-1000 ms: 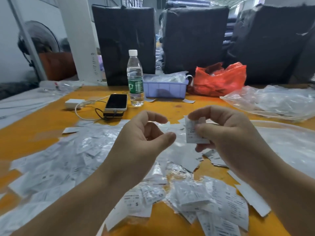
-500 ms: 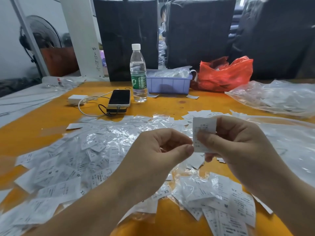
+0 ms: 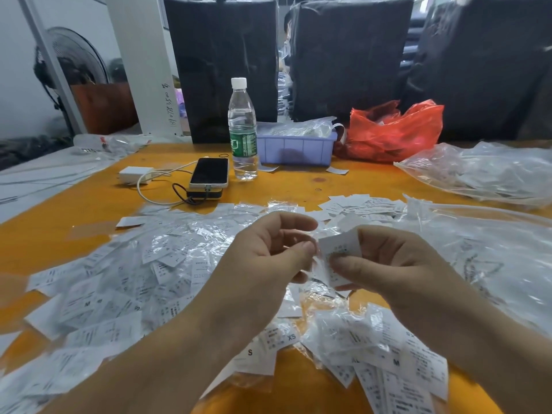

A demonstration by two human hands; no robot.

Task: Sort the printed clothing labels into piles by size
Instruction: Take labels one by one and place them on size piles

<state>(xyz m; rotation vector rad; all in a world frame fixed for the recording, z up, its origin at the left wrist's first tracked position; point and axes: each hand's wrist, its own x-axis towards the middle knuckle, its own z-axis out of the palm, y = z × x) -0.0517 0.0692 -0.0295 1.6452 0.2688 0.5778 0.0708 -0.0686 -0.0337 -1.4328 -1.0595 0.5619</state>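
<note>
Two hands up over orange table [image 3: 74,201]. Right hand [image 3: 388,264] pinches one small white label [image 3: 339,249] with thumb and finger. Left hand [image 3: 268,258] curled, fingertips at label's left edge; grip on it unclear. Big messy heap of white labels [image 3: 119,279] in clear wrap under hands, some marked S, M, XS. Far side: water bottle [image 3: 242,130], phone [image 3: 209,172], white charger [image 3: 135,174], purple tray [image 3: 294,147], red bag [image 3: 394,131]. Clear bag [image 3: 484,171] at right.

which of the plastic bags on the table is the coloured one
The red plastic bag, crumpled at the far edge just right of the lilac bin. The other bags, such as the large one at far right, are clear.
</note>
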